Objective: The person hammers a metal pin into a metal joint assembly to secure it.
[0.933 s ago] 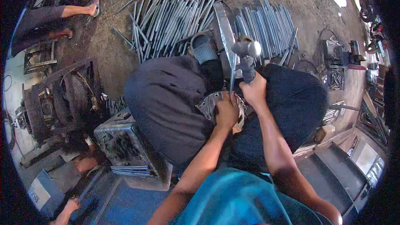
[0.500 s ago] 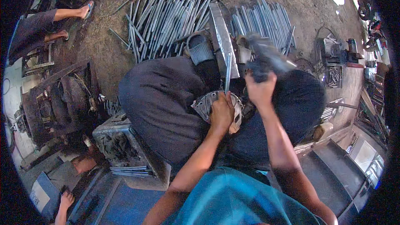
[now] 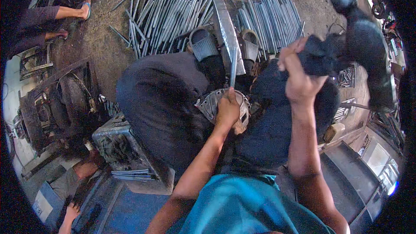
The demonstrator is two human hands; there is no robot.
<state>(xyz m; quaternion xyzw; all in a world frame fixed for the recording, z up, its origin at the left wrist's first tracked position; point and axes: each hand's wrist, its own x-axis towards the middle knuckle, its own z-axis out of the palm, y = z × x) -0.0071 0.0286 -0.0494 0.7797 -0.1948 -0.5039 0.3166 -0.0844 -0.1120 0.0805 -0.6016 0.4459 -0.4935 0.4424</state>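
Dirt floor (image 3: 108, 39) strewn with metal rods (image 3: 169, 13).

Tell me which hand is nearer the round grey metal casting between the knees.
Left. The left hand rests on the round grey metal casting, gripping a metal rod over it. The right hand is raised up right, holding a dark hammer.

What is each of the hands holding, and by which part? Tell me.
The right hand grips a raised hammer by its handle. The left hand holds a metal rod upright by its lower end.
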